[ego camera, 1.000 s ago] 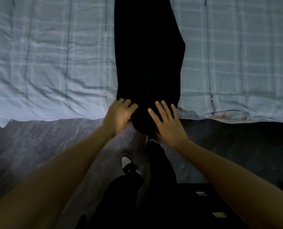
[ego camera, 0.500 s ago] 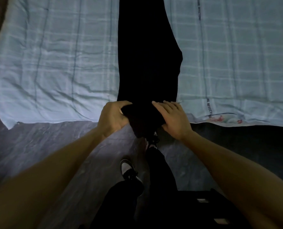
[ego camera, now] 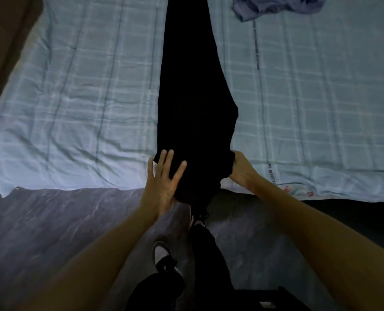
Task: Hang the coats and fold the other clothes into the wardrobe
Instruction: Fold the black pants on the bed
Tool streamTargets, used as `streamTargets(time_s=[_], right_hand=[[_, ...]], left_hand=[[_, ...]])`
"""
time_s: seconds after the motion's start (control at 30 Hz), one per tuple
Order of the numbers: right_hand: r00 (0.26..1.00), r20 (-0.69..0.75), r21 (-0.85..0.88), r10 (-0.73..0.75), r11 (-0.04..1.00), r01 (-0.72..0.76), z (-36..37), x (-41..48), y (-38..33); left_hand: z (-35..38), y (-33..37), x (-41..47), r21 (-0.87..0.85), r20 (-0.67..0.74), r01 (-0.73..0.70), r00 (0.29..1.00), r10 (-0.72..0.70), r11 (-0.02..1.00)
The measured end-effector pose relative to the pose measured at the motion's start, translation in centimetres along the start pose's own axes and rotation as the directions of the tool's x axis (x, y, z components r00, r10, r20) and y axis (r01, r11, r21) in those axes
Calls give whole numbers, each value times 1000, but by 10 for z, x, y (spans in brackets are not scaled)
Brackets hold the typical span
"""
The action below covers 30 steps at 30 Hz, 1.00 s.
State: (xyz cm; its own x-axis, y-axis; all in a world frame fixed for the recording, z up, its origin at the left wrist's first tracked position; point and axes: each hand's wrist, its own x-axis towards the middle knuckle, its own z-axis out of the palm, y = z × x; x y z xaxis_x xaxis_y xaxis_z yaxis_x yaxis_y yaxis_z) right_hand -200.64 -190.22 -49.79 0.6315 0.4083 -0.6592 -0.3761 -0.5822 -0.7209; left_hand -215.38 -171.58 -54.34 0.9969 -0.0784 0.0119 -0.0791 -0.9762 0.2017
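Black trousers [ego camera: 193,97] lie lengthwise on the bed [ego camera: 85,97], near end hanging over its edge. Left hand [ego camera: 164,180] flat, fingers spread, touching the near left side. Right hand [ego camera: 240,170] grips the right edge. Blue garment [ego camera: 278,6] far right.

Only one print could be partly read: dark letters running lengthwise along a stripe of the bed sheet [ego camera: 321,108], at about 3 o'clock from the view's middle, spelling "AFFECT", with both ends unclear. Similar lettering on other stripes, at 1 and 10 o'clock, was too blurred to read.
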Motion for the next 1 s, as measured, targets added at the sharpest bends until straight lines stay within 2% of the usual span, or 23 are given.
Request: streamTargets(time_s=[0.03, 0.07, 0.13, 0.17, 0.2, 0.27, 0.3, 0.37, 0.4, 0.43, 0.47, 0.53, 0.6, 0.63, 0.67, 0.73, 0.8, 0.87, 0.9, 0.93, 1.0], right_hand=[[998, -53, -179, -30, 984, 20, -2, 2, 4], [995, -83, -227, -56, 973, 35, -5, 1, 7], [990, -79, -143, -119, 984, 107, -8, -4, 8], [984, -99, -132, -146, 982, 132, -8, -4, 10], [969, -144, -227, -202, 960, 167, -10, -7, 12], [907, -185, -492, -378, 835, 247, -13, -10, 18], [878, -135, -587, -458, 751, 302, -14, -12, 21], [823, -43, -667, -566, 630, 398, -9, -15, 27], [800, -28, -672, -599, 604, 429, -5, -15, 25], [783, -58, -645, -620, 622, 444, 0, -14, 23], [785, -128, -575, -605, 691, 439, 4, -13, 18], [819, -312, -364, -482, 857, 365, 9, -11, -2], [842, -421, -207, -337, 940, 272, 6, -5, -21], [828, -468, -164, -308, 951, 261, 1, 0, -31], [801, -523, -111, -291, 955, 275, -5, 6, -41], [737, -630, 1, -246, 948, 318, -17, 22, -62], [684, -701, 34, -199, 950, 312, -24, 39, -75], [680, -689, -67, -249, 957, 283, -23, 51, -74], [682, -659, -157, -318, 945, 288, -21, 54, -68], [675, -616, -260, -406, 914, 312, -19, 57, -60], [676, -482, -470, -558, 815, 338, -15, 63, -41]], left_hand=[[0, 3, 7, -33, -32, 32, 999, -33, 999], [2, 5, 14, -79, -57, 64, 996, -69, 995], [-1, 2, 24, -170, -82, 98, 990, -113, 981], [-5, -2, 28, -212, -83, 73, 992, -92, 975], [-9, -9, 30, -259, -89, 36, 994, -61, 965], [-20, -22, 32, -360, -83, -4, 996, -28, 933], [-28, -26, 34, -406, -76, -3, 997, -31, 914], [-44, -29, 43, -532, -43, 58, 994, -95, 845], [-52, -28, 51, -597, 3, 132, 987, -162, 791], [-61, -28, 59, -646, 88, 224, 972, -220, 730], [-68, -29, 66, -694, 184, 304, 951, -248, 652], [-83, -34, 80, -802, 286, 356, 934, -215, 479], [-95, -40, 96, -854, 284, 356, 930, -233, 379], [-100, -43, 107, -866, 272, 366, 916, -295, 340], [-102, -45, 120, -873, 249, 381, 885, -393, 304], [-102, -46, 145, -889, 159, 383, 772, -615, 250], [-98, -43, 162, -877, 50, 393, 647, -761, 277], [-88, -38, 165, -832, -10, 440, 595, -804, 337], [-81, -36, 162, -801, -48, 447, 616, -786, 399], [-73, -34, 157, -755, -108, 425, 670, -734, 500], [-54, -33, 145, -597, -209, 322, 821, -530, 735]])
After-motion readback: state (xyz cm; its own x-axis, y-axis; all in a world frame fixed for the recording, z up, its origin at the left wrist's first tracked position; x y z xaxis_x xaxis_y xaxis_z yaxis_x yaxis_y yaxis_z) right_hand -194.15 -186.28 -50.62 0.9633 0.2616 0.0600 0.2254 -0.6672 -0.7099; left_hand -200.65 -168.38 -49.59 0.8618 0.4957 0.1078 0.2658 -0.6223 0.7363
